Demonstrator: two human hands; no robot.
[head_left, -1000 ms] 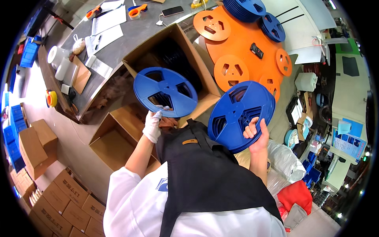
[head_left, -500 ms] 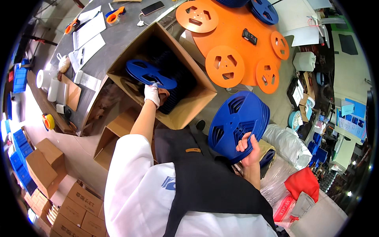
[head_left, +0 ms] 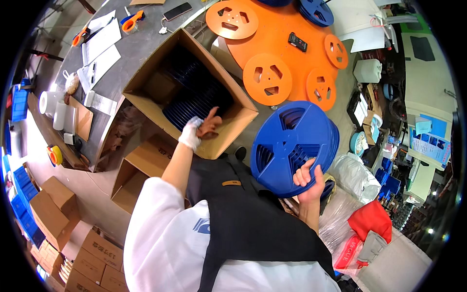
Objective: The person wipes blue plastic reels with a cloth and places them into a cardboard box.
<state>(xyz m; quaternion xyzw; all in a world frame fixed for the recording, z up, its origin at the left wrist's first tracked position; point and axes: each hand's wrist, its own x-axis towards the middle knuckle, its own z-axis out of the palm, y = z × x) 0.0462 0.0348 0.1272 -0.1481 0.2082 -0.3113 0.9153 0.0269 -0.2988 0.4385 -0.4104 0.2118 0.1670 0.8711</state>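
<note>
My left hand (head_left: 200, 129), in a white glove with bare-looking brown fingertips, is at the mouth of a deep cardboard box (head_left: 232, 130). Its fingers are spread and hold nothing. Inside the box, dark blue plastic reels (head_left: 194, 104) stand packed on edge in a row just beyond the fingers. In my right hand (head_left: 310, 183) is a stack of blue reels (head_left: 276, 168), gripped at its lower right rim with the fingers through a cut-out. The stack leans in front of my apron, its flat face toward me. Its exact number of reels cannot be made out.
An orange round table (head_left: 272, 44) with orange discs (head_left: 267, 79) and a black handheld device (head_left: 297, 42) stands beyond the stack. On the left, a grey bench (head_left: 141, 53) carries papers and tape dispensers. Another open carton (head_left: 141, 168) sits below the box; wrapped bundles (head_left: 355, 177) lie right.
My left hand has let go of a tilted blue reel, which now lies among the others in the box. My right hand still holds its stack, turned a little more face-on.
</note>
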